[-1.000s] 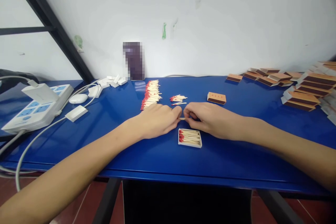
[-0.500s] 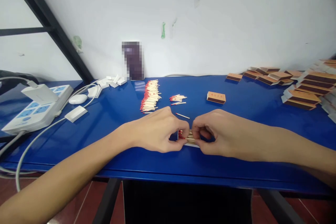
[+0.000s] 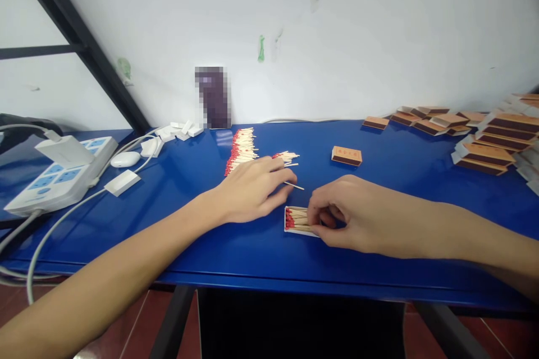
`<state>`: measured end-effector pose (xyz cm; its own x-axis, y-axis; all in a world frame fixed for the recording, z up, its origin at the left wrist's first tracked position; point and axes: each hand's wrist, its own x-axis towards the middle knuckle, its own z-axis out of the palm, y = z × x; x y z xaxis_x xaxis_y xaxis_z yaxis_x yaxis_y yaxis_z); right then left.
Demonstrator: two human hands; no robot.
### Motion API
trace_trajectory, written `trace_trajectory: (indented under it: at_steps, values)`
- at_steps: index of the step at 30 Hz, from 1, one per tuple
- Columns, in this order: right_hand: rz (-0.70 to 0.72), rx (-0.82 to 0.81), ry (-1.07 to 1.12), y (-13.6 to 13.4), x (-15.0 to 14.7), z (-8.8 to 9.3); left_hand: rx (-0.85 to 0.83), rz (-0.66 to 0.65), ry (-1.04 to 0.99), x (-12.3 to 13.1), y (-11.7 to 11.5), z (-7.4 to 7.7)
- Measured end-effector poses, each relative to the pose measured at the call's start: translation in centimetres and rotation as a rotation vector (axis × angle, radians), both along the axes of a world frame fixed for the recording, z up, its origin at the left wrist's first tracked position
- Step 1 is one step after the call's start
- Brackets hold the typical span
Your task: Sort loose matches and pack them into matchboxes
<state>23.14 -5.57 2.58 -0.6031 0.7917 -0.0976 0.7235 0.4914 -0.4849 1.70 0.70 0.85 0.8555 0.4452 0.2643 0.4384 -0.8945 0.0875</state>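
Observation:
A white matchbox tray (image 3: 297, 230) filled with red-tipped matches (image 3: 298, 217) lies on the blue table. My right hand (image 3: 345, 210) grips its right end between thumb and fingers. Up and to the left of the tray, my left hand (image 3: 256, 189) hovers with fingers apart, holding nothing that I can see. Its fingertips are by a loose match (image 3: 295, 185), whose head they hide. Beyond them sits a small heap of matches (image 3: 287, 156). A larger row of matches (image 3: 243, 148) lies further left, partly covered by my left hand. A closed matchbox sleeve (image 3: 346, 156) rests behind my right hand.
Several matchboxes (image 3: 484, 157) are stacked at the right, with more scattered (image 3: 429, 120) along the wall. On the left are a power strip (image 3: 63, 174) with cables, a white case (image 3: 125, 159) and several small white trays (image 3: 181, 130). A pixelated dark object (image 3: 214, 98) leans on the wall.
My left hand has let go of the tray's left end and moved up and left, fingers opening, to the loose match. My right hand stays on the tray.

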Motion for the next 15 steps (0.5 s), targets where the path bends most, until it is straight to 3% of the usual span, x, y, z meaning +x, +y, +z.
trace_trajectory:
  at_steps: [4,15]
  values:
    - [-0.022,0.066,0.022,0.1,0.18,0.0,0.15,0.066,0.126,0.06,0.75,-0.55]
    - [0.094,0.119,0.096,0.11,-0.75,-0.76,0.047,0.081,0.165,0.57,0.52,-0.47]
